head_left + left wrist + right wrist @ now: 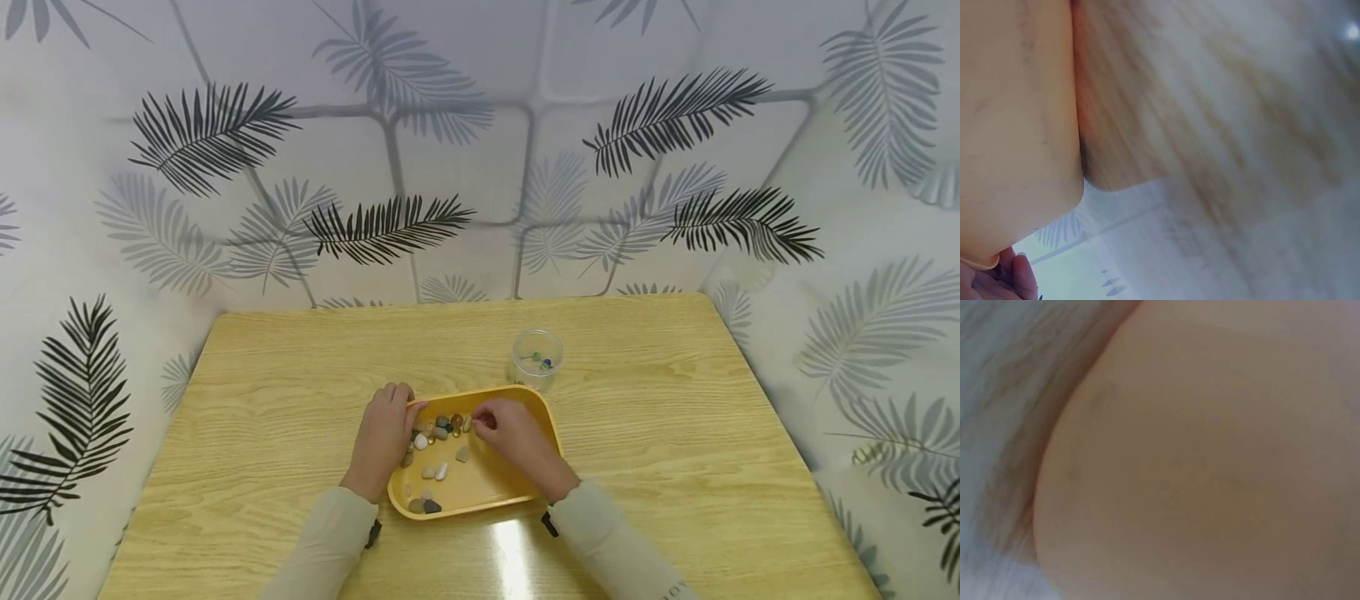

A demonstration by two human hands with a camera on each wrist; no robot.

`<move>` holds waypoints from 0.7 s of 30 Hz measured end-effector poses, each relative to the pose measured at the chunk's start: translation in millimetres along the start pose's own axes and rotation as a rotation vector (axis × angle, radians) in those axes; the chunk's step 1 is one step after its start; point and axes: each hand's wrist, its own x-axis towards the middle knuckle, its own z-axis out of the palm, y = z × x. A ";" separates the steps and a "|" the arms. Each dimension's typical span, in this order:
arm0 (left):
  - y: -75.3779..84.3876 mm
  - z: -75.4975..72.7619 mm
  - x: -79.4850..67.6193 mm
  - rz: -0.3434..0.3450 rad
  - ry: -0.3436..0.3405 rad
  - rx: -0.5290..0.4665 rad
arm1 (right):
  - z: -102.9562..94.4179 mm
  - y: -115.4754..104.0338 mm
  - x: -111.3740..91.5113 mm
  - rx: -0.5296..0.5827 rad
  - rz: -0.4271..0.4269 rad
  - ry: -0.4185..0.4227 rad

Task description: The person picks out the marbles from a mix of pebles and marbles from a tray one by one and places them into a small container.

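A yellow tray (491, 479) lies on the table, with pebbles (441, 432) and several glossy stones grouped towards its far left part. My left hand (384, 429) grips the tray's left far corner, thumb over the rim. The left wrist view shows the curled fingers (1019, 275) at the rim beyond the tray's outer wall (1016, 125). Over the tray's right half, my right hand (513, 429) reaches in with bent fingers, its fingertips right beside a yellowish pebble (467, 423). I cannot tell whether it pinches anything. The tray's wall (1179, 456) fills most of the right wrist view.
Just beyond the tray's far right corner stands a clear round container (537, 360) with a few green and blue marbles (546, 364) in it. The wooden table (660, 417) meets a leaf-patterned backdrop (480, 167) at its far edge.
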 end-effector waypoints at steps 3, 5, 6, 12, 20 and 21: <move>0.1 0.2 -0.2 0.004 0.013 -0.007 | 4.4 -0.6 1.3 -0.010 0.008 -0.029; 0.0 0.4 -0.5 0.006 0.018 -0.009 | 7.2 -1.2 2.4 -0.012 0.010 -0.047; 0.0 0.4 -0.6 0.006 0.019 -0.010 | 8.3 -1.9 3.0 -0.013 0.014 -0.052; 0.4 -0.1 -0.6 -0.008 0.001 -0.012 | 14.2 -6.9 6.3 -0.023 0.003 -0.069; -1.3 1.5 -0.3 -0.015 -0.011 -0.022 | 20.0 -11.4 9.3 -0.040 0.000 -0.089; -1.8 1.7 -0.3 -0.014 -0.007 -0.021 | 20.3 -11.7 9.6 -0.047 0.000 -0.088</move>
